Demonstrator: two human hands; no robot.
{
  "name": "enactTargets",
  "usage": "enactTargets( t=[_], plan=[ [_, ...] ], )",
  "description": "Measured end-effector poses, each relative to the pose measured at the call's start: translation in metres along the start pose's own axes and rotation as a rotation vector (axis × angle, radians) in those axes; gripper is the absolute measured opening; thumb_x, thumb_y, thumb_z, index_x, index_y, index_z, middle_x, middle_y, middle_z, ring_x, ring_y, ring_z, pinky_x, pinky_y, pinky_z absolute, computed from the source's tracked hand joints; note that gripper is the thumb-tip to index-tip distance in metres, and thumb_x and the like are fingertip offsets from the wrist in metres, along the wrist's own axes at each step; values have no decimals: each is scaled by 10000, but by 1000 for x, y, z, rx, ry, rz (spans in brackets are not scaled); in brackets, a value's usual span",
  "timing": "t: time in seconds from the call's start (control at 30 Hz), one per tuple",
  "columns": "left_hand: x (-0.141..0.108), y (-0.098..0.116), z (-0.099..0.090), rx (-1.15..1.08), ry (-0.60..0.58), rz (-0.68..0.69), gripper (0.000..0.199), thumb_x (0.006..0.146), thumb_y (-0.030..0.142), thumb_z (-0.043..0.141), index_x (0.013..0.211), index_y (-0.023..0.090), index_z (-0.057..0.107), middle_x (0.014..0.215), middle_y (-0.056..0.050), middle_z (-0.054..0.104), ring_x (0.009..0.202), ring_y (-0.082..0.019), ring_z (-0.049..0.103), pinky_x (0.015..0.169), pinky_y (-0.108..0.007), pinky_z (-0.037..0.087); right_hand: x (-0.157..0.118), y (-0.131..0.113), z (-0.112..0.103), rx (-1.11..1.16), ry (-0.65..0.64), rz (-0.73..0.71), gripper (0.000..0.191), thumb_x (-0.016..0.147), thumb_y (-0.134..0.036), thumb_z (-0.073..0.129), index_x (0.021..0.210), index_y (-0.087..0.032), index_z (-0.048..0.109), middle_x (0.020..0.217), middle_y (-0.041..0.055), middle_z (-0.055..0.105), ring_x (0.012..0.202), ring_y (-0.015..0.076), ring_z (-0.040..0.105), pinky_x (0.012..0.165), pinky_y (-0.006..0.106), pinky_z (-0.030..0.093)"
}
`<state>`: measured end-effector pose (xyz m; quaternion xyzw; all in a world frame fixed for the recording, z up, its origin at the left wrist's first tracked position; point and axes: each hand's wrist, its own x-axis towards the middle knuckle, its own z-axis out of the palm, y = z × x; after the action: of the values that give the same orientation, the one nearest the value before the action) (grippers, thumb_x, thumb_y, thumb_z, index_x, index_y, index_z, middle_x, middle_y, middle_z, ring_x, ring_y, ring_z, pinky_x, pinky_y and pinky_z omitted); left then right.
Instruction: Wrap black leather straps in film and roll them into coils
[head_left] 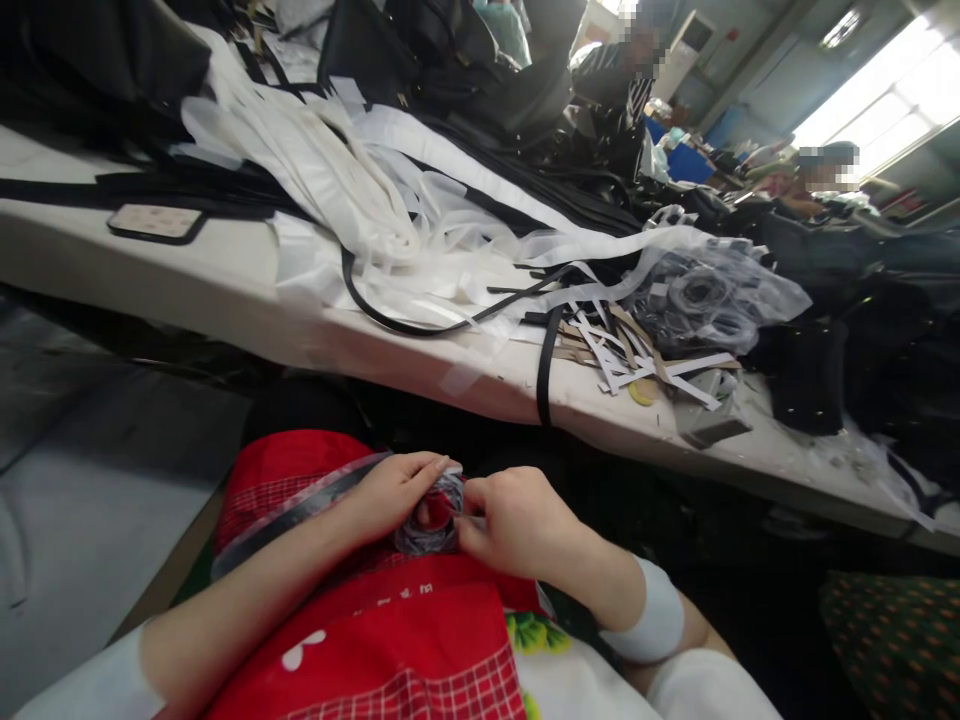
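The person's two hands are close together above the lap, in front of the worktop and below its front edge. Between them is a round coil of grey, translucent plastic strip (426, 540), held over a red apron with white checks (390, 600). The left hand (409, 485) is closed on the upper left side of the coil, with its fingers bent over the rim. The right hand (506, 515) grips the right side of the coil between thumb and bent forefinger; whether it takes one layer or several, I cannot tell. A long translucent strip with a dark middle (289, 520) lies across the lap and reaches the left forearm.

On the white worktop (232, 265), a flat rectangular object with a pale patterned face and a dark rim (155, 222) lies toward the left, near the front edge. Behind the middle of this edge, a large bundle of long white strips (322, 165) is spread. A narrow black strap (546, 370) hangs over the front edge. Just to its right lie loose, thin white and brown strips (619, 350), with a small yellow round piece (641, 392) among them. Behind these, a clear plastic bag with grey coils inside (712, 295) rests on the worktop. Toward the back edge are heaped black, leather-like pieces (457, 85), and beyond them is a person in a striped sleeve (637, 100).
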<state>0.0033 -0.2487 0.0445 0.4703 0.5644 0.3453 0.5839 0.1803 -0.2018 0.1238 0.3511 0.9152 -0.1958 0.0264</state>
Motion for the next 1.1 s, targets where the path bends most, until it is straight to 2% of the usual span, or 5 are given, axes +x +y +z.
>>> enactTargets(
  t=[0.17,0.33,0.67,0.8,1.1],
  plan=[
    [-5,9,-4,102,20,122,341,895,428,502,868,174,726,901,-33,752,871,-218,671,772,-264,499,11,11,1,132,21,11,135,757,-356,706,724,-226,696,615,-2,650,538,137,514,524,268,264],
    [-9,19,-3,170,18,156,342,901,412,477,800,175,702,782,-12,712,744,-185,633,661,-241,470,13,36,-10,693,1,-14,166,830,-332,649,762,-183,675,667,-16,654,589,107,547,549,209,391],
    [-15,24,11,278,50,238,310,889,389,511,701,186,650,687,8,631,663,-149,569,659,-247,432,33,51,64,1156,-127,333,556,835,-639,528,594,-146,622,508,14,591,461,116,527,473,228,402],
    [-18,24,11,279,33,267,299,902,370,512,720,186,661,723,-2,637,708,-153,590,696,-252,440,34,39,76,1392,-25,308,407,680,-548,735,646,-150,659,605,-5,626,582,111,544,601,231,438],
    [-19,22,6,281,115,206,325,894,399,504,713,176,655,831,-31,620,779,-171,602,727,-269,455,24,26,61,1225,207,298,283,762,-408,673,679,-138,691,586,-6,608,522,95,481,497,210,366]
  ],
)
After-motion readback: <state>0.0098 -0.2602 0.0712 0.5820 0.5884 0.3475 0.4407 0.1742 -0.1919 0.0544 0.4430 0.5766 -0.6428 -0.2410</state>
